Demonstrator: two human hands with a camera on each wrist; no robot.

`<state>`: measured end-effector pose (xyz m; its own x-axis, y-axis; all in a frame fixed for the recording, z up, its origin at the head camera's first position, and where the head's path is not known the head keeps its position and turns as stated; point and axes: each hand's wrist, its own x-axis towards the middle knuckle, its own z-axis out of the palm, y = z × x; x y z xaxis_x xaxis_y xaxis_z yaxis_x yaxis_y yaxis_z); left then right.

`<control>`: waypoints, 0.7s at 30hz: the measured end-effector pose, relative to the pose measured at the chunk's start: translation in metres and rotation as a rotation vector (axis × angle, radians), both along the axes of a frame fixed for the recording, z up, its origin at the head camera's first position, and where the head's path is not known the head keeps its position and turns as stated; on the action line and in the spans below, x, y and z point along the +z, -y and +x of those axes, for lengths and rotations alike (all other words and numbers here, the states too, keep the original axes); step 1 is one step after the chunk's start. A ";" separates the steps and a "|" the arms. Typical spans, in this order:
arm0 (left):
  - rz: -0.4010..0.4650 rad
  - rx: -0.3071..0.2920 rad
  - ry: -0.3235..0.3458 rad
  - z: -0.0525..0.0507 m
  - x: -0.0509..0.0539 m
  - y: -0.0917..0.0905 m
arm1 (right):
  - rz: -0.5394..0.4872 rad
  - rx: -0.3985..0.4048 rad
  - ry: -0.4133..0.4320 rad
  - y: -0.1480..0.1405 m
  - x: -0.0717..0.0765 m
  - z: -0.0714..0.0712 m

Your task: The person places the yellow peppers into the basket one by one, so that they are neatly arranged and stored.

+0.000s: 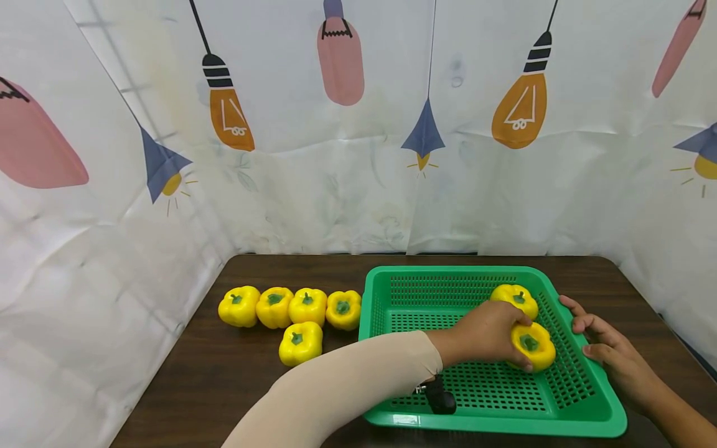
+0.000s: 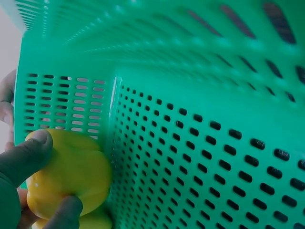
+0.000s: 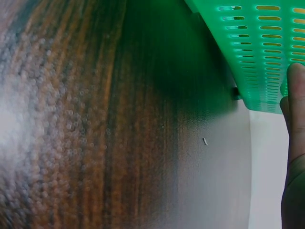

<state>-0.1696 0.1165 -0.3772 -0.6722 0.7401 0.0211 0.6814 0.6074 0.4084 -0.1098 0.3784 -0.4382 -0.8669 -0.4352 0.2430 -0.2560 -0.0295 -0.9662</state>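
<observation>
My left hand [image 1: 486, 331] reaches into a green perforated plastic basket [image 1: 448, 270] and grips a yellow bell pepper [image 1: 534, 348] near its right wall. In the left wrist view, thumb and fingers are round that bell pepper [image 2: 71, 167], with part of another yellow one below it. Behind the held pepper in the head view, a second yellow bell pepper [image 1: 512, 297] sits in the basket's far right corner. My right hand [image 1: 613, 348] touches the basket's right rim from outside. Its fingers [image 3: 296, 105] lie along the outer wall in the right wrist view.
Left of the basket on the dark wooden table [image 1: 185, 386], several yellow bell peppers [image 1: 307, 306] stand in a row, with one more bell pepper [image 1: 300, 343] in front. A white printed curtain [image 1: 336, 186] hangs behind and beside the table.
</observation>
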 end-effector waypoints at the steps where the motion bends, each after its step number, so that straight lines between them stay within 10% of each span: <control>1: -0.002 0.002 -0.006 0.000 -0.001 0.000 | 0.001 -0.001 0.000 0.000 0.000 0.000; 21: -0.109 -0.037 -0.081 0.004 -0.003 0.000 | -0.009 0.008 0.002 -0.001 -0.002 -0.001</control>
<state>-0.1657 0.1162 -0.3800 -0.6438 0.7652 -0.0076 0.7323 0.6190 0.2837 -0.1104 0.3791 -0.4398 -0.8637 -0.4402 0.2456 -0.2541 -0.0405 -0.9663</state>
